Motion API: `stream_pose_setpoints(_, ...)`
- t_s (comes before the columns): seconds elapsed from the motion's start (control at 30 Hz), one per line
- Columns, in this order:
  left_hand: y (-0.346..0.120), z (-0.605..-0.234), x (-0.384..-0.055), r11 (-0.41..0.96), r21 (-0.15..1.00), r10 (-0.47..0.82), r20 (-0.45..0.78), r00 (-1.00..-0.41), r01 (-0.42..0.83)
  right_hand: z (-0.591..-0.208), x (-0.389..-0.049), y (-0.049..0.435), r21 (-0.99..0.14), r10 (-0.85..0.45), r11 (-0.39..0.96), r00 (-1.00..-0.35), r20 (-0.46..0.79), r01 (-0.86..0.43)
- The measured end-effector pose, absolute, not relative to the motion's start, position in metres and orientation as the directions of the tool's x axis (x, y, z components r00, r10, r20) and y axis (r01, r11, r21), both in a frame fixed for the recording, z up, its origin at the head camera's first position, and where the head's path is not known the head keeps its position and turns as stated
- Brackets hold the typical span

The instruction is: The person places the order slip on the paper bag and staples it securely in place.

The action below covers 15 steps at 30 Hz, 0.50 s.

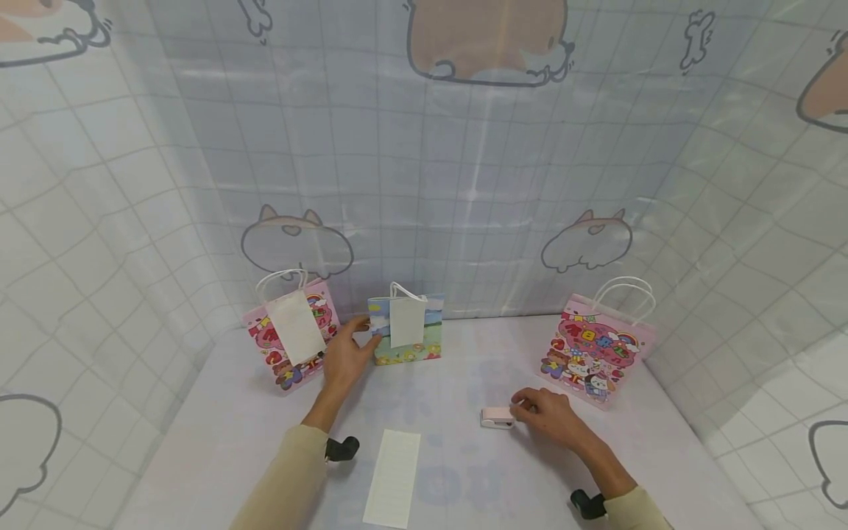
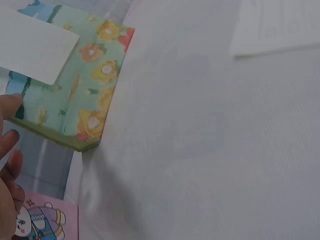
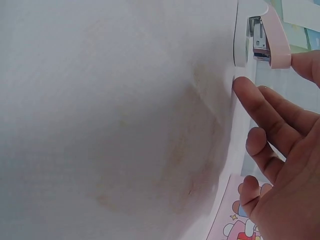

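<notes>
My left hand [image 1: 347, 355] is at the left edge of a small floral paper bag [image 1: 407, 355], which stands upright against the back wall. In the left wrist view, the thumb [image 2: 10, 106] overlaps the bag's front while the other fingers spread beside its side panel. A blank white card [image 1: 406, 322] hangs over that front, below the white handles. My right hand [image 1: 546, 416] is beside a small pink-and-white stapler [image 1: 497, 417] on the table. The right wrist view shows the thumb at the stapler's pink top arm and loosely bent fingers next to its base.
A pink cartoon paper bag [image 1: 285, 374] with a white card [image 1: 296, 328] on its front leans at the left. Another pink cartoon bag [image 1: 596, 353] stands at the right. A white paper strip [image 1: 392, 478] lies near the front of the white table [image 1: 457, 456].
</notes>
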<state>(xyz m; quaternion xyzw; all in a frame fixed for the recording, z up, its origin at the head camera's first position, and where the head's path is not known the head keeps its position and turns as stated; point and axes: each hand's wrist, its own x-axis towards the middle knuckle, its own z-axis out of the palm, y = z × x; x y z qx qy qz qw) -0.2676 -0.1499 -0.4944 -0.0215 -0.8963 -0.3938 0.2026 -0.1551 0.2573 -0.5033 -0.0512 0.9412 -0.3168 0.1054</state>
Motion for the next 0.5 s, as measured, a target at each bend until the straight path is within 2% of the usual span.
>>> stream_pose_setpoints(0.3, -0.160, -0.502, -0.260, 0.687, 0.706, -0.134, 0.356, -0.925, 0.172, -0.504, -0.153, 0.263, -0.605, -0.141, 0.796, -0.981, -0.134, -0.032)
stream_pose_setpoints(0.5, -0.165, -0.504, -0.255, 0.684, 0.717, -0.136, 0.308, -0.942, 0.136, -0.498, -0.155, 0.272, -0.596, -0.105, 0.801, -0.993, -0.057, -0.050)
